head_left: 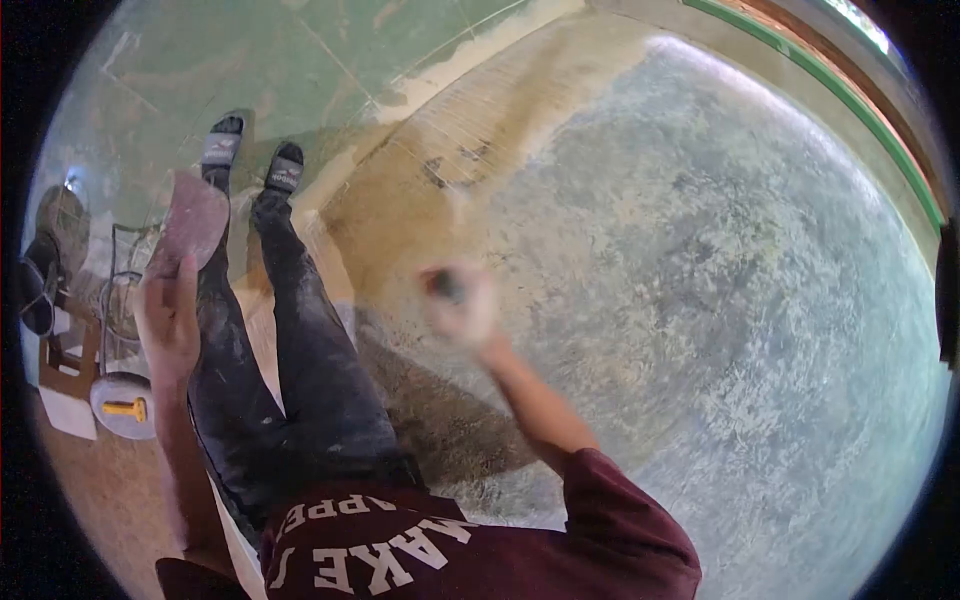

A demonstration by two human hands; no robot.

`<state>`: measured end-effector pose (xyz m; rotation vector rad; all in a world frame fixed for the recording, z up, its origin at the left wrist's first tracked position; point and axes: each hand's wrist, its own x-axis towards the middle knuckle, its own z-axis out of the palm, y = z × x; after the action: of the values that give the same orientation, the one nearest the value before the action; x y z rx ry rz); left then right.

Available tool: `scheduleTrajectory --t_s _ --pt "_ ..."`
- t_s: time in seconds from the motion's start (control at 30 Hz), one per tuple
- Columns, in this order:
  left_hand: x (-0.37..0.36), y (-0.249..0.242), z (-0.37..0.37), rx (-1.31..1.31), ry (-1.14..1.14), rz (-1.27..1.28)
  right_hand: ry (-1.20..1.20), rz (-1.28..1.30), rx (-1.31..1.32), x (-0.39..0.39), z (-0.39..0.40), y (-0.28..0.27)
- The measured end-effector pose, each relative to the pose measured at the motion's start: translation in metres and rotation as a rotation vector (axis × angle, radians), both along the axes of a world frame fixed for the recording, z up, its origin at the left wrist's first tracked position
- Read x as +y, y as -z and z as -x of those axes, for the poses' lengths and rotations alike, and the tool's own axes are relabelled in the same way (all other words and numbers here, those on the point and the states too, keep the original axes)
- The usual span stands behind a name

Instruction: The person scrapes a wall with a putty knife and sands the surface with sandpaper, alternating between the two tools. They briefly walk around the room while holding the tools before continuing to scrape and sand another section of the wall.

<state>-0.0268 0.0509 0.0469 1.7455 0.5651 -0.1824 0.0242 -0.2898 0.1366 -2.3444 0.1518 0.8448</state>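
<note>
My left hand (168, 315) is closed on the lower end of a flat, thin, pinkish plate (198, 218) with a rounded edge, held up in front of my leg. My right hand (470, 310) is smeared by motion in front of the wall. A small dark and red object (442, 284) shows in that hand, too blurred to name. Behind it lies a tan-brown patch (385, 235) with streaks and dark marks, bordering the mottled grey-green wall surface (740, 260).
Green floor tiles (290, 60) lie under my sandalled feet. At the left are a brown stool (70, 365), a dark round object (40, 285), a cable (108, 290) and a round grey lid or pan (108, 392) bearing a yellow-handled tool (125, 408). Green trim (830, 75) edges the upper right.
</note>
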Motion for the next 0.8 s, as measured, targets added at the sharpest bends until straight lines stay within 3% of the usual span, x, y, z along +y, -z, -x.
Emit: scheduleTrajectory --t_s 0.03,0.07,0.1,0.13,0.17,0.2,0.23,0.27,0.3,0.33,0.37,0.4,0.43,0.57,0.73,0.8 --pt "0.022 0.015 0.024 0.131 0.123 -0.152 0.044 0.147 -0.302 -0.001 -0.035 -0.023" --pt "0.037 0.025 0.037 0.265 0.250 -0.299 0.325 0.106 -0.363 -0.023 -0.067 -0.038" --pt "0.039 0.027 0.037 0.030 0.325 -0.404 0.376 0.013 -0.450 -0.020 -0.102 -0.069" --pt "0.035 0.018 0.028 0.016 0.329 -0.399 0.332 0.027 -0.652 -0.038 -0.117 -0.081" --pt "0.029 0.003 0.016 0.094 0.203 -0.318 0.484 0.069 -0.717 -0.036 -0.115 -0.083" --pt "0.027 -0.008 0.007 0.170 0.077 -0.236 0.460 0.532 -0.628 -0.099 -0.082 -0.044" --pt "0.028 -0.009 0.008 0.153 0.070 -0.238 0.163 0.585 -0.617 -0.099 -0.042 -0.005" --pt "0.027 -0.006 0.015 0.180 0.072 -0.246 -0.108 0.600 -0.329 -0.127 0.030 0.037" --pt "0.028 -0.012 0.020 0.211 0.067 -0.261 -0.120 0.591 -0.106 -0.151 0.124 0.112" --pt "0.030 -0.035 0.014 0.197 0.040 -0.288 -0.201 0.279 -0.334 -0.063 0.128 0.081" --pt "0.029 -0.066 0.003 0.291 0.080 -0.207 -0.078 0.096 0.067 -0.013 0.115 0.054" --pt "0.035 -0.091 -0.007 0.375 0.130 -0.127 -0.006 0.120 0.012 0.006 0.124 0.038" --pt "0.054 -0.121 -0.014 0.264 0.102 -0.191 0.093 0.104 -0.100 0.040 0.112 0.025" --pt "0.067 -0.133 0.007 0.130 0.048 -0.348 0.309 0.014 -0.191 0.022 0.083 -0.008" --pt "0.075 -0.215 -0.037 0.015 0.102 -0.405 0.435 0.063 -0.245 -0.027 0.064 -0.069" --pt "0.069 -0.260 -0.060 -0.222 0.035 -0.166 0.588 0.001 -0.187 -0.037 0.078 -0.092"
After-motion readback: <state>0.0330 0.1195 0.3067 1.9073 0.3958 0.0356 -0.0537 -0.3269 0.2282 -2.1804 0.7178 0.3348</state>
